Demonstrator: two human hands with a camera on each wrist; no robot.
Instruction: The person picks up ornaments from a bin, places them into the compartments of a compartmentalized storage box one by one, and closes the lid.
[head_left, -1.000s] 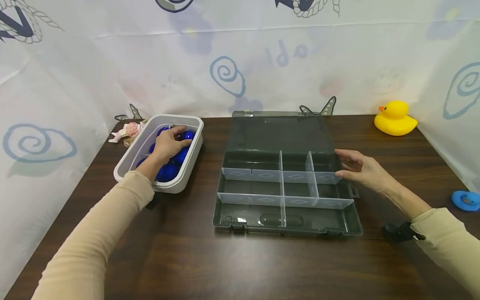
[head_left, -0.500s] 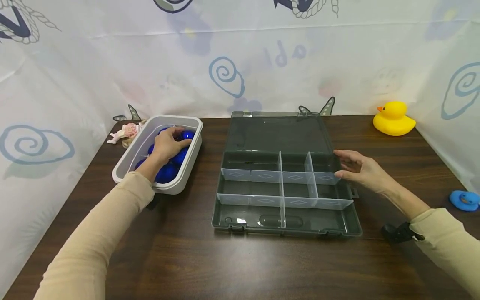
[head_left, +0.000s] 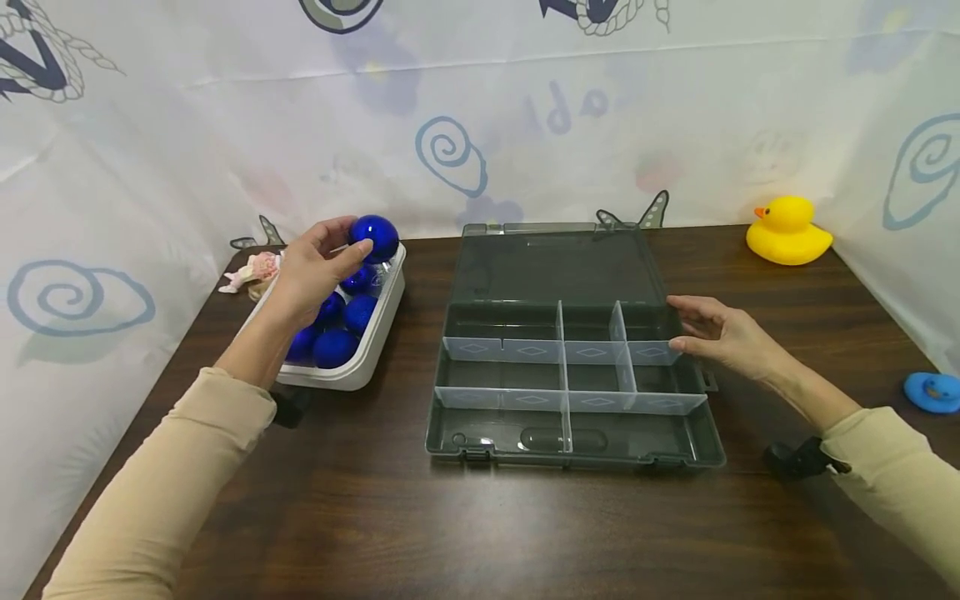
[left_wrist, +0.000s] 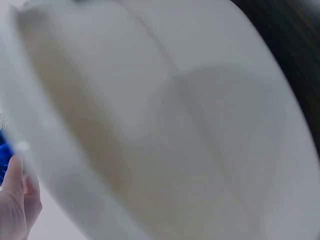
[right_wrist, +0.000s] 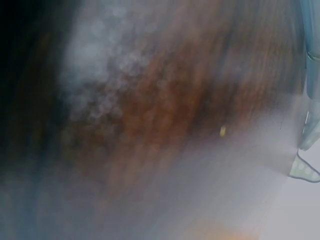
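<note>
In the head view my left hand (head_left: 311,271) holds a shiny blue Christmas bauble (head_left: 375,238) between thumb and fingers, above the far end of a white plastic tub (head_left: 378,337). Several more blue baubles (head_left: 335,347), some glossy and some matte, lie in that tub. My right hand (head_left: 735,337) grips the right edge of a grey see-through compartment box (head_left: 495,433), thumb over its side wall. The box lies with its lid (head_left: 551,265) folded back. In the left wrist view, the tub's wall (left_wrist: 200,125) covers most of the picture; fingers show at lower left. The right wrist view is blurred.
A yellow rubber duck (head_left: 789,233) stands at the back right and a blue duck (head_left: 933,392) at the right edge. Left of the tub lies a small pink figurine (head_left: 258,268). Patterned white cloth (head_left: 525,125) hangs behind the brown table (head_left: 480,533).
My left hand has risen out of the tub, lifting a blue bauble above its rim. My right hand and the compartment box stay put.
</note>
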